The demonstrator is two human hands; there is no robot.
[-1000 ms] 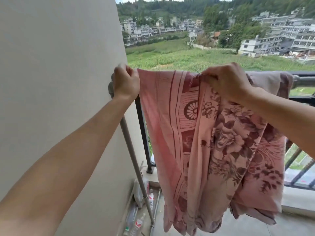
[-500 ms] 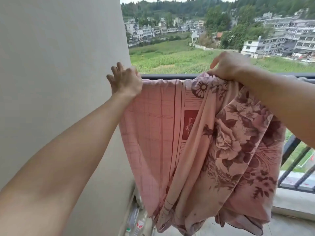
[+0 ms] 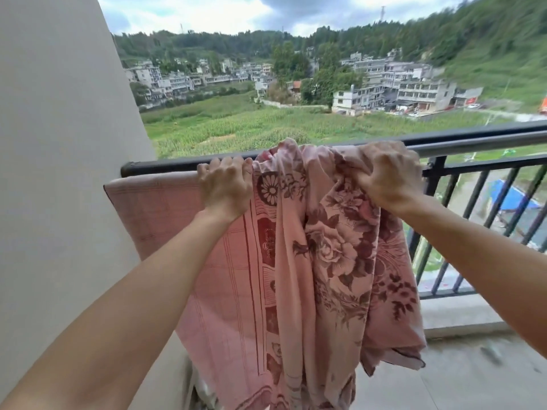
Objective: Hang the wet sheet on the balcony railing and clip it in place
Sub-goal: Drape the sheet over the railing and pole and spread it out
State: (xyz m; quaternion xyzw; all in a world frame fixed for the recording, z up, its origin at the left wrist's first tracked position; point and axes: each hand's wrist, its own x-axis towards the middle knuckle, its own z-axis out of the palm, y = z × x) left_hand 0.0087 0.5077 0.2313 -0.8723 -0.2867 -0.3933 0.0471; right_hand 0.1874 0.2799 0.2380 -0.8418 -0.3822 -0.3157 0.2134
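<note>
Sheet (image 3: 310, 247): pink cloth with dark red flowers and a checked border, draped over the top bar of the railing and hanging down on the balcony side

Sheet, left part: spread flat along the bar, its corner reaching just beside the wall

Sheet, middle part: gathered in thick folds between the 2 hands, with a hump of cloth standing up above the bar

Railing (image 3: 473, 140): black metal, the top bar running from the wall across to the right, with upright bars below it

Left hand (image 3: 225, 187): fingers curled over the sheet's top edge at the bar, gripping the cloth; it probably clasps the bar through it, though the cloth hides that

Right hand (image 3: 387, 176): fingers bent into the bunched folds, clutching a fistful of sheet against the top bar

Wall (image 3: 59, 143): pale and plain, filling the left side

Floor (image 3: 444, 380): grey concrete, with a raised kerb under the railing

Beyond: green field, pale blocks of houses, wooded hills, cloudy sky
</note>
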